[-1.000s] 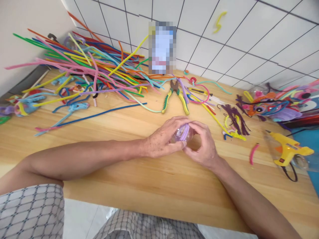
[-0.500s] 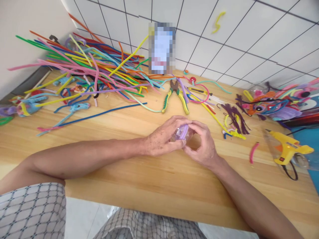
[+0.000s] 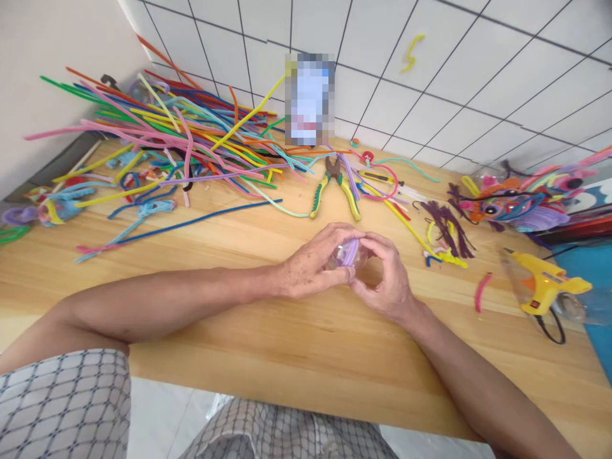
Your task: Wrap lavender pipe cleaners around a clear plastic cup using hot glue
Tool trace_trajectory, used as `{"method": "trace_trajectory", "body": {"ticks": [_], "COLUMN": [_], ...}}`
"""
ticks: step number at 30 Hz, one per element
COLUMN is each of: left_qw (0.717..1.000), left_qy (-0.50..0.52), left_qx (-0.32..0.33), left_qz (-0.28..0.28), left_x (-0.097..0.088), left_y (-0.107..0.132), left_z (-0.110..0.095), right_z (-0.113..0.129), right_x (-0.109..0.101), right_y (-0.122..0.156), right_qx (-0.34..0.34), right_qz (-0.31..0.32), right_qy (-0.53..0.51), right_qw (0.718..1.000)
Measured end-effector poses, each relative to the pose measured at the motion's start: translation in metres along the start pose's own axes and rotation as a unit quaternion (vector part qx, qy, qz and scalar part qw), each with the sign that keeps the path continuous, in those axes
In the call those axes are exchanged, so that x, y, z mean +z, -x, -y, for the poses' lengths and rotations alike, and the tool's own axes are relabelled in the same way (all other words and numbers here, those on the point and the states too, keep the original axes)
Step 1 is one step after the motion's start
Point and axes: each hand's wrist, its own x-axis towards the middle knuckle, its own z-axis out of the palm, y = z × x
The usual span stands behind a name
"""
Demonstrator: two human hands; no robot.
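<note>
Between both hands, above the wooden table (image 3: 296,344), is a clear plastic ball (image 3: 337,256) with a purple pipe cleaner (image 3: 350,252) running round it. My left hand (image 3: 318,261) is closed on the ball's left side, its thumb on the near face and its fingers over the top. My right hand (image 3: 388,274) curls round the right side, with fingertips and thumb meeting the purple band. The palms hide part of the ball. Just beyond the hands lie pliers (image 3: 335,188) with green and yellow handles, their jaws pointing away.
A heap of coloured pipe cleaners (image 3: 191,137) fills the back left. A phone (image 3: 310,99), blurred out, leans on the tiled wall (image 3: 368,89). To the right are dark purple scraps (image 3: 447,223), a pink piece (image 3: 482,292), a yellow glue gun (image 3: 545,277) and a colourful pipe cleaner figure (image 3: 516,197).
My hands keep the same grip on the ball and have hardly moved. The whole view has shifted slightly.
</note>
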Motion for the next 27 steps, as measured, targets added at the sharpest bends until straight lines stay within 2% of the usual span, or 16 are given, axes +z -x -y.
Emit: {"method": "trace_trajectory", "body": {"ticks": [7, 27], "left_qw": [1.0, 0.999], "left_qy": [-0.001, -0.03], "left_qx": [-0.022, 0.018], "left_qz": [0.007, -0.006], "left_x": [0.0005, 0.0018], "left_y": [-0.0002, 0.0008], "left_z": [0.0019, 0.0019], "right_z": [0.0013, 0.0056], "right_x": [0.0007, 0.0018], "right_y": [0.0004, -0.0015], "right_qx": [0.008, -0.009], "right_qz": [-0.003, -0.023], "right_qy": [-0.002, 0.003], "right_qw": [1.0, 1.0]}}
